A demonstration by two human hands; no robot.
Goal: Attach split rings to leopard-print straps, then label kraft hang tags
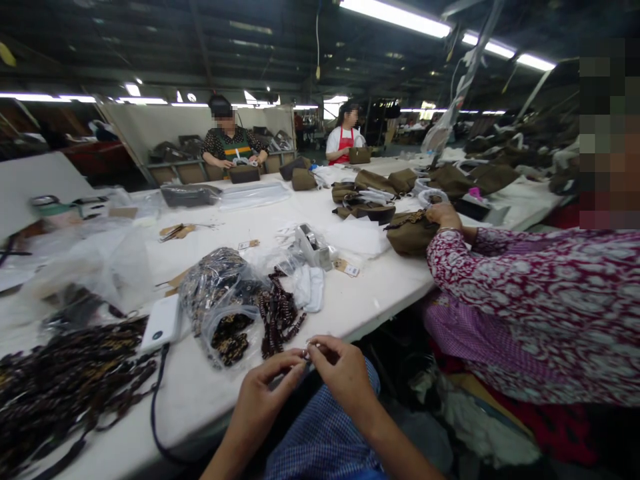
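Note:
Just off the table's front edge, my left hand (267,392) and my right hand (346,379) meet fingertip to fingertip. Both pinch a small shiny metal piece (305,353), ring-like but too small to make out fully. Beyond them on the table lie dark brown braided straps (281,308), spilling beside an open clear plastic bag (220,280) with more patterned straps inside. A large heap of similar dark straps (65,373) spreads over the table at the left.
A white power bank (161,323) with a black cable lies on the white table (240,413). A metal box (313,247) and tags (347,267) sit farther back. At right, a co-worker's patterned sleeve (480,267) reaches to an olive bag (411,235). Two people work opposite.

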